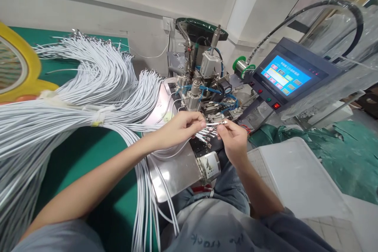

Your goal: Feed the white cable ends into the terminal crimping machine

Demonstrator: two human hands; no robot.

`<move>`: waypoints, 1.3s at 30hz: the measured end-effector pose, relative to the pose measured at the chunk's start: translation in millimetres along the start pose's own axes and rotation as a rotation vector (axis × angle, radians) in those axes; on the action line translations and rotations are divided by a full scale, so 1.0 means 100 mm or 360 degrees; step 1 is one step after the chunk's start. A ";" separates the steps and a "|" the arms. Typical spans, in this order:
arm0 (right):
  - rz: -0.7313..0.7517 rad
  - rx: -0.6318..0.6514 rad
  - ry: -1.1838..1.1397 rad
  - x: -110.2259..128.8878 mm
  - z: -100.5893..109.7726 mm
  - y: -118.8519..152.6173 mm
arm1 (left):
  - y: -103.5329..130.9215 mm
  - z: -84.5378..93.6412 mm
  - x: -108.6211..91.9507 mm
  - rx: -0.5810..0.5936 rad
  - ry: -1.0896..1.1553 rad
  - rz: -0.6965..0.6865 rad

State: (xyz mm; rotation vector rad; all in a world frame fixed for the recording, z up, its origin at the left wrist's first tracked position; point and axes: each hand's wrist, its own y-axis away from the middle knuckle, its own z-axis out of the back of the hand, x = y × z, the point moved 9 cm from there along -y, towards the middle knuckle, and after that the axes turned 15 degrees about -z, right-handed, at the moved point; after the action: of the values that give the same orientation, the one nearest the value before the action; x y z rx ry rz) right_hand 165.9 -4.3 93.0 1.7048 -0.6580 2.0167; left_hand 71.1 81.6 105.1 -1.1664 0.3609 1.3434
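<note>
From here I see the left hand with its thumb and forefinger pinched together on a thin white round cable, just in front of the metal machine with blue air tubes. The right hand has its thumb and forefinger closed on the small metal connector at that cable's end. Just below the fingers, a cluster of other white cable ends fans out over the machine's dark front. Over to the left, a thick bundle of white cables, bound with a pale tie, lies across the green-topped desk, and some strands hang down past its edge. Right of the machine stands a dark grey control box with a lit blue screen, near a green spool of silvery wire.
</note>
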 end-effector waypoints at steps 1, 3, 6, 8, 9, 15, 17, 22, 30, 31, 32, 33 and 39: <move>0.0030 -0.0028 0.0041 0.02 0.00 0.00 | 0.00 -0.01 0.00 0.0007 0.0002 -0.0002; 0.0051 -0.0065 0.0100 0.04 0.01 0.01 | 0.00 -0.02 0.00 0.0035 0.0000 0.0002; 0.0012 -0.0090 0.0130 0.03 0.02 0.01 | -0.01 -0.04 -0.02 0.0078 -0.0018 -0.0018; -0.0018 -0.0088 0.0119 0.01 0.02 0.02 | -0.01 -0.04 -0.03 0.0089 -0.0033 -0.0042; -0.0032 -0.0085 0.0108 0.01 0.02 0.02 | -0.01 -0.04 -0.03 0.0089 -0.0044 -0.0051; -0.0081 -0.0060 0.0034 -0.03 0.01 0.00 | 0.01 -0.03 -0.01 0.0071 -0.0119 -0.0038; -0.0077 -0.0057 0.0017 -0.03 0.01 0.00 | 0.01 -0.02 -0.01 0.0055 -0.0146 -0.0034; -0.0060 -0.0047 -0.0010 -0.02 0.01 0.00 | 0.00 -0.01 -0.04 0.0022 -0.0183 -0.0049; -0.0070 -0.0064 -0.0004 -0.03 0.01 0.02 | 0.00 0.00 -0.04 0.0000 -0.0217 -0.0041; -0.0067 -0.0060 -0.0003 -0.03 0.01 0.02 | 0.00 0.00 -0.03 -0.0014 -0.0219 -0.0033; -0.0069 -0.0052 -0.0007 -0.04 0.00 0.02 | 0.00 0.00 -0.03 -0.0025 -0.0220 -0.0026; -0.0078 -0.0040 -0.0015 -0.06 -0.01 0.02 | -0.01 0.00 -0.03 -0.0034 -0.0219 -0.0020; -0.0167 -0.0010 -0.0090 -0.15 -0.01 -0.01 | -0.01 0.01 -0.01 -0.0073 -0.0228 -0.0034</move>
State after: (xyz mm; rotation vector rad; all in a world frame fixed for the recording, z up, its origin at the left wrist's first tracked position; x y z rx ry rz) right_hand 168.1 -2.5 78.2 1.7608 -0.5801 1.8991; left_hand 71.4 81.7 106.6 -1.1013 0.2153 1.4139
